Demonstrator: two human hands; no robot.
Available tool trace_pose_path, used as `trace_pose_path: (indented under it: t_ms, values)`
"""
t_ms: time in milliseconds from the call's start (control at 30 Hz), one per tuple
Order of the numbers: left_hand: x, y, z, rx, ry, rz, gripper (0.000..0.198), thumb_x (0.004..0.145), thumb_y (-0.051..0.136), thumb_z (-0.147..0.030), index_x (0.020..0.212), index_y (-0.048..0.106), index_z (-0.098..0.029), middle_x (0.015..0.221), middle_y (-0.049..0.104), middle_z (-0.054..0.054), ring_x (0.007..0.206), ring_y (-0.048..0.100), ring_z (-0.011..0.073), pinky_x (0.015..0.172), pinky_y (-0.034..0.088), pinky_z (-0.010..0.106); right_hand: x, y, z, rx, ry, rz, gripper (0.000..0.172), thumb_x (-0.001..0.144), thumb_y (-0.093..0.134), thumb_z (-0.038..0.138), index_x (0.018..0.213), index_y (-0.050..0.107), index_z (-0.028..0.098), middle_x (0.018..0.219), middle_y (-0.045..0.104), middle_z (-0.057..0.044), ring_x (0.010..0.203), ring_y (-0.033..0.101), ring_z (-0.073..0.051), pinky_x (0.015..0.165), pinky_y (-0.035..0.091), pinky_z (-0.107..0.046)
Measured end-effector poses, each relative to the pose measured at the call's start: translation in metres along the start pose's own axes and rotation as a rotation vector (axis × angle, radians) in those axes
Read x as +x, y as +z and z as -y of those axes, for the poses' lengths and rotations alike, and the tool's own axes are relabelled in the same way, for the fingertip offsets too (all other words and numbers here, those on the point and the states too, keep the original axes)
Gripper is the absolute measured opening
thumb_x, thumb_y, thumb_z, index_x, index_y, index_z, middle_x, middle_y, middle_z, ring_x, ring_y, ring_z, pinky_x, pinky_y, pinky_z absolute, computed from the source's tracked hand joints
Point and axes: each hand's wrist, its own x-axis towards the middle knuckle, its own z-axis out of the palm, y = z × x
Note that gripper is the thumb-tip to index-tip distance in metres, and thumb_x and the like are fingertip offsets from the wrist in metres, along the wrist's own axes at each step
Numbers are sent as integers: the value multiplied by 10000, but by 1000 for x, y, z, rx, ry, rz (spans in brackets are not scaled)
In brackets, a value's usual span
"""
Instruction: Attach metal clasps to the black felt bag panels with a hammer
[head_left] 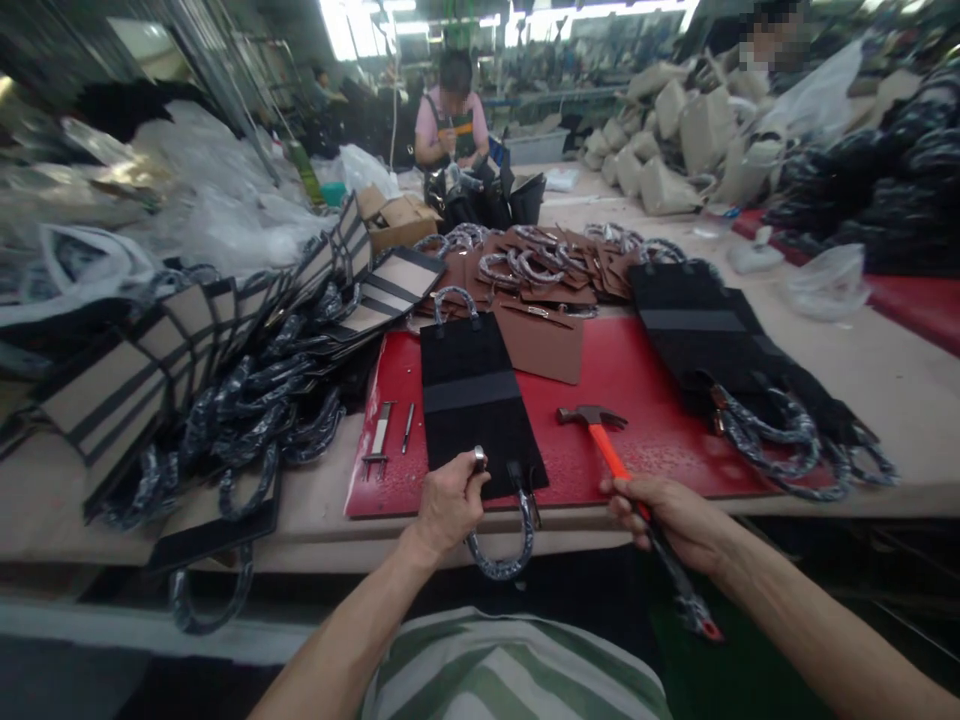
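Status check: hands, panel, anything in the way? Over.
Left hand pinching handle at panel near edge. Right hand gripping hammer, head over red mat. Metal tools left of panel, apart from it.

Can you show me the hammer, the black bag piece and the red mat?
Orange-handled metal-headed hammer (611,455): head view, on the orange handle.
Flat black fabric bag panel (469,430): head view, on its lower half.
Red rectangular mat (630,370): head view, on bare surface.

Green-and-white striped shirt (517,670) (broad slanting stripes), forearms (352,630) bare.
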Motion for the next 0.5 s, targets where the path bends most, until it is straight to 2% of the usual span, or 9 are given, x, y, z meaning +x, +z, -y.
trace_pose_path:
  t_ms: [67, 133, 233, 300, 333, 400, 500]
  values:
    - [0, 0, -1, -7, -2, 6, 182, 864, 542, -114, 1011, 598, -206, 876, 713, 45, 812, 706, 188, 733, 565, 287, -15, 10, 11, 198, 25, 48, 172, 810, 513, 376, 825, 490, 207, 624, 362, 66, 428, 297, -78, 384, 290, -203]
    - [1, 0, -1, -9, -10, 8, 176, 866, 542, -115, 1006, 597, -208, 873, 711, 44, 809, 706, 189, 730, 565, 289, -33, 20, 28, 188, -66, 8, 238, 835, 519, 453, 803, 472, 222, 599, 348, 76, 404, 272, -74, 354, 245, -201]
    - [1, -1, 0, -5, -12, 10, 172, 865, 544, -114, 1001, 597, -205, 871, 707, 44, 808, 702, 190, 733, 560, 291, -60, 30, 57, -138, -447, -172, 361, 908, 432, 577, 778, 462, 242, 567, 403, 51, 411, 364, -109, 378, 287, -240]
    - [0, 0, 0, -7, -6, 15, 179, 862, 544, -109, 1007, 596, -200, 876, 705, 46, 815, 697, 191, 739, 556, 294, -70, 36, 67, -393, -728, -343, 344, 950, 388, 537, 778, 457, 248, 562, 444, 30, 440, 417, -130, 431, 300, -268]
    - [0, 0, 1, -9, -2, 16, 181, 860, 545, -107, 1008, 596, -198, 880, 705, 48, 818, 697, 192, 741, 555, 293, -71, 39, 68, -523, -838, -384, 316, 965, 376, 488, 771, 448, 250, 556, 457, 24, 441, 420, -134, 448, 285, -280]
    - [0, 0, 1, 2, 6, 4, 170, 859, 543, -103, 987, 603, -197, 862, 706, 50, 802, 697, 192, 725, 553, 289, -70, 43, 67, -785, -962, -348, 268, 969, 370, 390, 745, 422, 253, 531, 473, 18, 410, 389, -137, 452, 220, -304]
    - [0, 1, 0, 27, 21, -3, 141, 863, 538, -111, 944, 612, -199, 818, 699, 49, 769, 694, 192, 704, 551, 287, -73, 41, 75, -1047, -971, -239, 254, 960, 389, 342, 723, 415, 256, 499, 485, 16, 367, 353, -141, 453, 145, -327]
